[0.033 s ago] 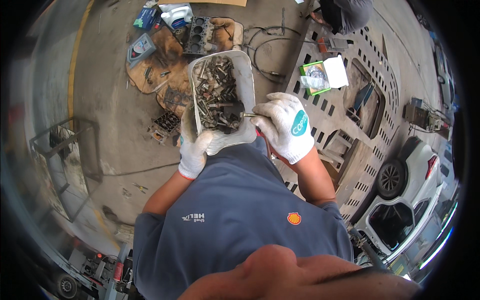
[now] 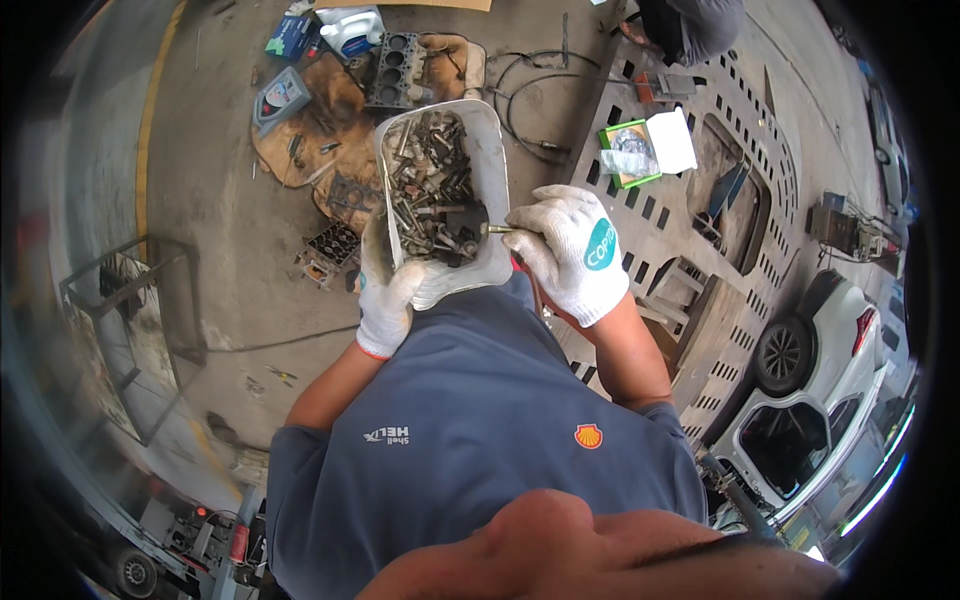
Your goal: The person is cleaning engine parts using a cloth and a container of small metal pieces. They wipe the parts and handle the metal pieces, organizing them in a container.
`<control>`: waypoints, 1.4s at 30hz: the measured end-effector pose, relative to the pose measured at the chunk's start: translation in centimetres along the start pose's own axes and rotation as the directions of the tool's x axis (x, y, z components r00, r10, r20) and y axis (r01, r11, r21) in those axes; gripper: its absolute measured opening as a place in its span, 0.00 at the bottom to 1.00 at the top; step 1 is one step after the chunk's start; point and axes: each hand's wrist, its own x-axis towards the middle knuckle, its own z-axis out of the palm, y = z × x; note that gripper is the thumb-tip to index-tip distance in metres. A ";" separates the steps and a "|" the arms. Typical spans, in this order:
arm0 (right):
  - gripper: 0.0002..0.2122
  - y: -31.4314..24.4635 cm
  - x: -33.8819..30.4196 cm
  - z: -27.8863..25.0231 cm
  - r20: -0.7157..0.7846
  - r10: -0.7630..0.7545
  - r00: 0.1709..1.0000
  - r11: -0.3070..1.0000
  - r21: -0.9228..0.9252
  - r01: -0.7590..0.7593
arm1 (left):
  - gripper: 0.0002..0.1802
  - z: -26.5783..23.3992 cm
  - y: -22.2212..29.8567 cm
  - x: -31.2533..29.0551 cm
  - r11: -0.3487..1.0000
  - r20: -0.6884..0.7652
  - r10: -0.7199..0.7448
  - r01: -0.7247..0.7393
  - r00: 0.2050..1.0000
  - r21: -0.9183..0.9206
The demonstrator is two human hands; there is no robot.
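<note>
A whitish plastic container (image 2: 489,150) full of loose metal bolts (image 2: 432,180) is held up in front of my body. My left hand (image 2: 388,305), in a white knit glove, grips its near left side with the thumb over the rim; its other fingers are partly hidden behind the wall. Pinched in my gloved right hand (image 2: 575,255) is a single bolt (image 2: 496,229), its head pointing left over the container's right rim. The bolts lie jumbled, with a dark bare patch of the bottom at the lower right.
On the floor beyond, an engine block (image 2: 396,68) and oil jugs (image 2: 282,99) stand on stained cardboard (image 2: 330,110). At right lies a slotted metal platform (image 2: 640,215) with an open green-and-white box (image 2: 668,145). Another person (image 2: 700,30) crouches at the far right. A white car (image 2: 800,400) stands right.
The bolt in my right hand has tilted slightly, and its head shows more clearly. Both hands and the container have stayed nearly still.
</note>
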 end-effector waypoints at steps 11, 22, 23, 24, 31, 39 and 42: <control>0.11 0.9 -0.9 0.5 -0.030 0.073 0.997 0.984 0.163 -0.068 | 0.54 -0.6 -0.8 -0.2 1.000 0.003 -0.005 0.005 1.000 -0.014; 0.16 0.0 0.3 1.4 -0.065 -0.153 0.986 0.988 -0.011 0.152 | 0.54 0.2 0.0 -0.1 0.999 0.022 0.017 -0.018 1.000 0.044; 0.14 -0.5 0.6 1.7 -0.024 -0.176 0.984 0.977 -0.129 0.172 | 0.53 0.0 0.1 -0.2 0.997 0.030 0.008 -0.010 1.000 0.076; 0.14 -0.8 0.9 2.2 -0.024 -0.171 0.985 0.968 -0.188 0.164 | 0.53 -0.3 0.2 -0.2 0.994 0.038 -0.001 -0.003 0.999 0.107; 0.12 -2.9 2.7 4.4 0.031 -0.120 0.992 0.923 -0.364 0.123 | 0.55 -0.2 0.2 -0.4 0.999 0.062 0.009 -0.012 0.998 0.053; 0.12 -2.8 5.0 9.7 0.252 -0.071 0.965 0.886 -0.429 0.177 | 0.56 0.1 0.7 -0.3 0.996 0.081 -0.035 0.028 0.996 0.082; 0.11 -3.3 5.9 8.1 0.377 -0.028 0.926 0.891 -0.411 0.194 | 0.54 0.4 0.6 -0.2 1.000 0.048 0.007 -0.006 0.999 -0.018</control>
